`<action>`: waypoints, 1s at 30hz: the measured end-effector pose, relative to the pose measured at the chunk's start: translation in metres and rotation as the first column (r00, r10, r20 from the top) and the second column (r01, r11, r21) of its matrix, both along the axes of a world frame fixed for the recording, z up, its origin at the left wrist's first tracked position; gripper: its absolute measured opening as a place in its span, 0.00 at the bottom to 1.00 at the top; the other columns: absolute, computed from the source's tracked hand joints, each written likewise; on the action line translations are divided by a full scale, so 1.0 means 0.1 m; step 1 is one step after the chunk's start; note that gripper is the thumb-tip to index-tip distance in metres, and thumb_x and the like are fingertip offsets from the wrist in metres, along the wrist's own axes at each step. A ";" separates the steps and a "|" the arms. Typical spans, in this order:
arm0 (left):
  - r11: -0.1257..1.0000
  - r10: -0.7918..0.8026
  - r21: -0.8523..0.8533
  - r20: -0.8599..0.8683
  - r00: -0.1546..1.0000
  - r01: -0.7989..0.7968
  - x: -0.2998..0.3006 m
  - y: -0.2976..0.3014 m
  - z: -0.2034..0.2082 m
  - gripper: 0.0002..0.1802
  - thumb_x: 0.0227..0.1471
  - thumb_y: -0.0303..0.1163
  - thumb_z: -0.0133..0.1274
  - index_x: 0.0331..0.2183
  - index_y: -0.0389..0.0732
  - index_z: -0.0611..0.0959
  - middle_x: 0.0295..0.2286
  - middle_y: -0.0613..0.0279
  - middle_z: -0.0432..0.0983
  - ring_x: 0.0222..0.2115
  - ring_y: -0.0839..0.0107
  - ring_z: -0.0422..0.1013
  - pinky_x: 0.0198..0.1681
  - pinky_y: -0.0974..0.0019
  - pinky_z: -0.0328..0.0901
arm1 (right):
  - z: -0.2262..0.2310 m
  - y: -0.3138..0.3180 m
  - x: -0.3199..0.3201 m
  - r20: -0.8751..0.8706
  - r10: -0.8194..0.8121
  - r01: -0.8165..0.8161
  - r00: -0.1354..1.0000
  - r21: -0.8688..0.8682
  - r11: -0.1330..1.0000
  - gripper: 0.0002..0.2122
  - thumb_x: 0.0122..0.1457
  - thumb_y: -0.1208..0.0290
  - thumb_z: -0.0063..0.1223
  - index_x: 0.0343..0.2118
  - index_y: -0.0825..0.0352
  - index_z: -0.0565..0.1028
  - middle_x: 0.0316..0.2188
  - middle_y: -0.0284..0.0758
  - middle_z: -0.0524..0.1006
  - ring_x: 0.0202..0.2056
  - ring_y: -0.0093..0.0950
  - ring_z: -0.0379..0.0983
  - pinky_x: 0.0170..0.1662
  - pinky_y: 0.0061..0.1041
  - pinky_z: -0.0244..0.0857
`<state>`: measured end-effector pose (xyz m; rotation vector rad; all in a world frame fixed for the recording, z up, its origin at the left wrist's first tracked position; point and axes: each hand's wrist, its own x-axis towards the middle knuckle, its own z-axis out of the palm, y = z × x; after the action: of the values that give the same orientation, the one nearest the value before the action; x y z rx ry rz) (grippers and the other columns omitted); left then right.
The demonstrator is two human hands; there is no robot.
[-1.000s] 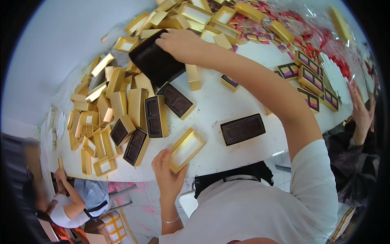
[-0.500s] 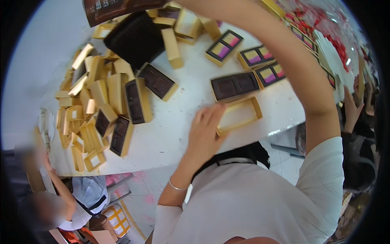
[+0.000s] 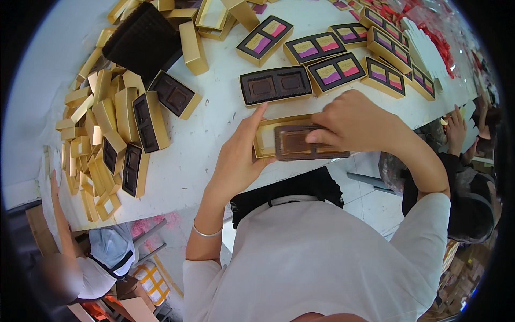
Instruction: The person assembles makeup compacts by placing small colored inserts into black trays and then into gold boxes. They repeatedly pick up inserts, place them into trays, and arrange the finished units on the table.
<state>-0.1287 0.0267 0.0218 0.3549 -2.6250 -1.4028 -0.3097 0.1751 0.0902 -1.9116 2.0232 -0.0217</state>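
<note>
My left hand point(image 3: 236, 153) grips the left end of an open gold box point(image 3: 265, 140) near the table's front edge, thumb on the near side and fingers on the far side. A dark brown plastic tray point(image 3: 294, 144) with two recesses is in my right hand point(image 3: 357, 122), fingers closed on its right part. The tray lies tilted over the box's right part and sticks out past its near right corner. Just beyond stands a gold box with an empty brown tray point(image 3: 276, 86) inside.
Filled boxes with purple and pink packets point(image 3: 337, 71) cluster at the far right. Gold boxes point(image 3: 129, 115) lie heaped at the left, beside a dark stack of trays point(image 3: 142, 45). Other people work at the left and right; one person's hand point(image 3: 456, 129) shows at the right.
My right hand has come back from beyond the far edge of the view and now holds a brown tray at the gold box. The view has shifted, showing more filled boxes.
</note>
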 end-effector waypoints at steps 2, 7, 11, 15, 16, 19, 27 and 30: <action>1.000 -0.023 0.006 0.009 1.000 0.023 0.00 0.00 0.01 0.49 0.32 0.20 0.64 0.57 0.46 0.59 0.46 0.57 0.66 0.40 0.61 0.69 0.43 0.65 0.68 | -0.07 -0.09 0.03 -0.013 0.024 -0.024 1.000 0.007 1.000 0.27 0.59 0.48 0.38 0.15 0.68 0.73 0.11 0.41 0.69 0.18 0.40 0.70 0.24 0.34 0.62; 0.985 -0.058 0.168 0.137 0.989 0.035 0.02 -0.06 0.09 0.49 0.32 0.20 0.65 0.56 0.47 0.61 0.46 0.58 0.66 0.38 0.62 0.69 0.38 0.67 0.66 | -0.02 -0.18 -0.06 -0.044 -0.068 0.075 0.997 0.177 0.981 0.27 0.57 0.48 0.42 0.13 0.69 0.73 0.10 0.40 0.69 0.17 0.38 0.70 0.24 0.31 0.64; 0.986 -0.159 0.061 0.077 0.984 0.154 -0.06 -0.06 0.10 0.43 0.32 0.24 0.65 0.53 0.45 0.66 0.44 0.58 0.67 0.39 0.62 0.68 0.37 0.68 0.65 | -0.37 -0.11 0.24 0.021 -0.159 0.159 0.987 -0.252 0.955 0.24 0.57 0.47 0.43 0.28 0.70 0.74 0.17 0.41 0.74 0.20 0.38 0.71 0.23 0.34 0.64; 0.992 -0.130 0.001 0.056 0.990 0.130 0.01 -0.11 0.02 0.39 0.32 0.27 0.65 0.51 0.43 0.70 0.44 0.59 0.67 0.40 0.62 0.67 0.39 0.68 0.66 | -0.10 0.11 0.08 0.161 -0.020 0.092 0.987 -0.454 0.886 0.16 0.54 0.62 0.51 0.42 0.67 0.72 0.41 0.46 0.70 0.32 0.37 0.72 0.34 0.30 0.67; 0.992 -0.125 -0.017 0.030 0.992 0.125 -0.01 -0.13 0.02 0.38 0.32 0.28 0.65 0.50 0.43 0.70 0.44 0.59 0.67 0.41 0.62 0.67 0.40 0.67 0.66 | -0.09 0.20 0.01 0.090 0.056 -0.015 0.994 -0.408 0.913 0.16 0.52 0.66 0.52 0.42 0.67 0.72 0.43 0.46 0.68 0.33 0.36 0.71 0.35 0.30 0.67; 0.982 -0.152 0.136 0.181 0.972 0.128 -0.07 -0.13 0.10 0.42 0.29 0.26 0.66 0.51 0.46 0.70 0.44 0.60 0.67 0.42 0.62 0.67 0.42 0.67 0.65 | -0.17 0.42 0.05 0.050 0.208 -0.188 0.977 -0.264 0.946 0.18 0.43 0.77 0.54 0.42 0.66 0.73 0.47 0.45 0.66 0.35 0.32 0.71 0.38 0.28 0.67; 0.998 -0.060 0.008 0.168 0.984 0.059 -0.02 -0.09 0.14 0.44 0.27 0.27 0.68 0.52 0.47 0.71 0.43 0.62 0.69 0.32 0.67 0.69 0.32 0.72 0.67 | -0.51 0.42 0.03 -0.012 0.192 -0.180 0.981 -0.413 0.893 0.20 0.49 0.66 0.54 0.44 0.70 0.71 0.55 0.45 0.61 0.49 0.38 0.65 0.52 0.40 0.58; 0.998 -0.030 -0.049 0.119 0.992 0.037 0.00 -0.08 0.10 0.44 0.26 0.27 0.68 0.52 0.47 0.71 0.43 0.62 0.69 0.32 0.66 0.70 0.32 0.71 0.67 | -0.68 0.59 0.25 0.016 0.078 -0.067 0.997 -0.360 0.931 0.26 0.55 0.53 0.46 0.50 0.69 0.66 0.59 0.43 0.57 0.58 0.40 0.54 0.59 0.47 0.43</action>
<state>-0.1286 0.0183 0.0317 0.4009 -2.7677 -1.3617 -0.2846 0.2337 0.0222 -2.1839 2.0360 -0.4278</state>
